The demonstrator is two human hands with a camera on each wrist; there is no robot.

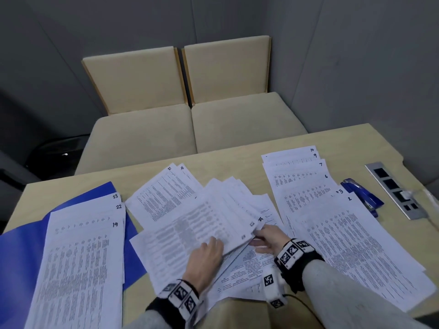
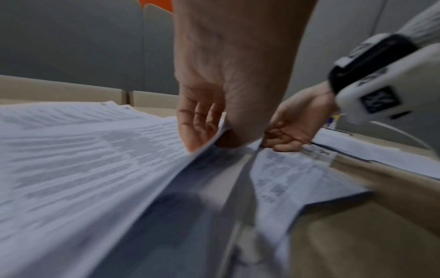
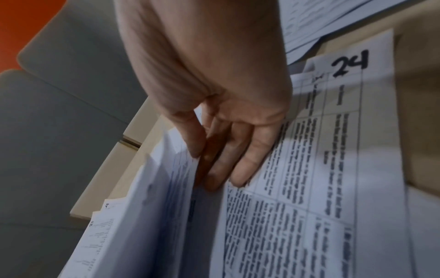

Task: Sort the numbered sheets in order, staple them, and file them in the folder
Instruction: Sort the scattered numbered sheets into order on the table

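Note:
A loose middle pile of printed sheets (image 1: 171,200) lies fanned out on the wooden table (image 1: 237,157). My left hand (image 1: 206,255) pinches the near edge of a raised bundle of these sheets (image 2: 95,150), fingers on top and thumb beneath. My right hand (image 1: 268,238) reaches under the bundle's right corner. Its straight fingers (image 3: 243,165) rest on the sheet marked 24 (image 3: 309,169), and the thumb touches the lifted edge. A blue folder (image 1: 19,252) lies at the left under a stack showing 23, 22 and 19 (image 1: 80,257). A blue stapler (image 1: 363,195) sits at the right.
A stack showing 10, 9, 7, 6, 3 and 2 (image 1: 344,233) covers the table's right side, beside the stapler. A metal socket strip (image 1: 394,188) is set into the far right corner. Beige bench seats (image 1: 190,129) stand beyond the far edge.

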